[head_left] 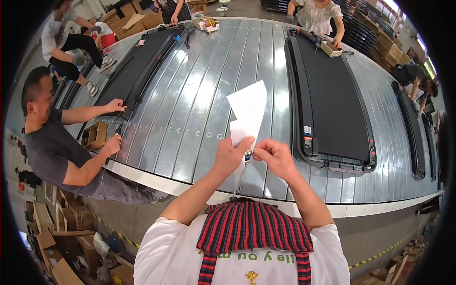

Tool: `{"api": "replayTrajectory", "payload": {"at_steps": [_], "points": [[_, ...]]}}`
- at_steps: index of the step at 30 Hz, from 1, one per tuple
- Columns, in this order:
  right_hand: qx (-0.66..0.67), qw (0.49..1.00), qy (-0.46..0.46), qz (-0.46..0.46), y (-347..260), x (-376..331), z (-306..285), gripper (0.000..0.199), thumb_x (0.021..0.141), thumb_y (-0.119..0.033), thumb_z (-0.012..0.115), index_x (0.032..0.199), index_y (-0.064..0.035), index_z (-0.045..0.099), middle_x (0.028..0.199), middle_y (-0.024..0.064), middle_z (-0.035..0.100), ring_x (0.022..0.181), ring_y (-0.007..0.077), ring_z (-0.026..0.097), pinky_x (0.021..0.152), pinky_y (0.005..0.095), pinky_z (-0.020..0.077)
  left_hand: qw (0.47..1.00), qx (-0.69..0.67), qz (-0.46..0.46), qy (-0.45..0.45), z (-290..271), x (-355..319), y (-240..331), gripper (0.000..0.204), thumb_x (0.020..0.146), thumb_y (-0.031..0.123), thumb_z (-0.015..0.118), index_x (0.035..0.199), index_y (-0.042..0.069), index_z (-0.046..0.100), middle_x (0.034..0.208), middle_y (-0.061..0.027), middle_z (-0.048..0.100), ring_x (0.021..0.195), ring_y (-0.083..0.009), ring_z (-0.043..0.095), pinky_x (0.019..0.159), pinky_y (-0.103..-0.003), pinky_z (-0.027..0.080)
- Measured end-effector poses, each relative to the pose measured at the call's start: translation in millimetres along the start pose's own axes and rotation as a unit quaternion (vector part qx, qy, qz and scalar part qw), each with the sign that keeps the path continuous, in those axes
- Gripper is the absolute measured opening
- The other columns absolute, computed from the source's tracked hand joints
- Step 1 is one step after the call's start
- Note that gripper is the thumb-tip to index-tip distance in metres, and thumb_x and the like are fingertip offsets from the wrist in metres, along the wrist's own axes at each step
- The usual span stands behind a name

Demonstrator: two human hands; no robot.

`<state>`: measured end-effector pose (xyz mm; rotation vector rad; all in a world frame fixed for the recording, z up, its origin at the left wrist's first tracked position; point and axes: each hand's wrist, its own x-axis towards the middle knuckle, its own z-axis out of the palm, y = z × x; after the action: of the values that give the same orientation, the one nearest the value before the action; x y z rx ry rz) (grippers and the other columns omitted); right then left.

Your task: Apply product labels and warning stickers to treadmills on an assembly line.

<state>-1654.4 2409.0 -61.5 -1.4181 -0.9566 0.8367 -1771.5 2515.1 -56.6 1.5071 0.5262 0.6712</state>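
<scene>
A white label sheet (pixel 251 110) with a notched left edge stands up from my left hand (pixel 230 154), which is closed on its lower part with the thumb across the front. A small dark and white label (pixel 247 153) shows between my hands. At the label's right side my right hand (pixel 274 156) is closed in a pinch, its thumb and fingertips touching the label's edge. A white strip hangs below my hands. To the right lies a black framed panel (pixel 335 99), with similar labels (pixel 308 137) at its near left corner.
The ribbed metal table (pixel 199 102) spreads before me. Another black panel (pixel 137 71) lies left, where a co-worker (pixel 52 137) holds a tool beside a cardboard box (pixel 95 135). Across the table, another person's hand is at a small box (pixel 331 48) near a power drill (pixel 315 40).
</scene>
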Motion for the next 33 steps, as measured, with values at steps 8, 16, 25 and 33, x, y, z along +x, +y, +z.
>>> {"api": "replayTrajectory", "payload": {"at_steps": [8, 16, 25, 33], "points": [[0.046, 0.999, 0.014, 0.02, -11.9, 5.9, 18.5, 0.015, 0.084, -0.011, 0.055, 0.076, 0.0018, 0.054, 0.07, 0.0044, 0.058, 0.063, 0.008, 0.056, 0.058, 0.0208, 0.0465, 0.996, -0.081, -0.037, -0.026, -6.8, 0.3, 0.6, 0.03, 0.081, 0.027, 0.061, 0.089, -0.002, 0.062, 0.078, -0.002, 0.061, 0.073, -0.0072, 0.053, 0.064, -0.023, 0.043], [0.134, 0.984, 0.091, 0.073, -16.0, 4.9, 8.1, 0.011, 0.083, -0.01, 0.054, 0.078, -0.0006, 0.055, 0.067, 0.0052, 0.058, 0.06, 0.0097, 0.055, 0.057, 0.0223, 0.045, 0.992, 0.008, -0.032, 0.122, -69.5, 32.2, -17.9, 0.031, 0.081, 0.024, 0.06, 0.092, -0.005, 0.061, 0.079, -0.0045, 0.063, 0.069, -0.0096, 0.056, 0.061, -0.026, 0.045], [-0.354, 0.902, 0.083, -0.235, -41.3, 16.8, 70.2, 0.01, 0.074, -0.003, 0.06, 0.083, -0.0023, 0.057, 0.069, 0.0082, 0.057, 0.059, 0.0161, 0.056, 0.055, 0.0252, 0.0451, 0.995, -0.053, -0.079, 0.034, -48.4, 26.8, -22.3, 0.027, 0.079, 0.021, 0.063, 0.091, -0.004, 0.062, 0.078, -0.0049, 0.063, 0.068, -0.0085, 0.055, 0.061, -0.024, 0.045], [-0.386, 0.881, 0.023, -0.272, -53.2, 29.9, 59.2, 0.018, 0.071, -0.005, 0.063, 0.089, -0.005, 0.059, 0.071, 0.0082, 0.056, 0.061, 0.0238, 0.055, 0.053, 0.0305, 0.0453, 0.996, 0.02, -0.081, -0.019, -70.6, 22.1, -13.2, 0.028, 0.08, 0.021, 0.062, 0.093, -0.003, 0.061, 0.08, -0.0058, 0.064, 0.073, -0.0091, 0.056, 0.063, -0.025, 0.045]]}}
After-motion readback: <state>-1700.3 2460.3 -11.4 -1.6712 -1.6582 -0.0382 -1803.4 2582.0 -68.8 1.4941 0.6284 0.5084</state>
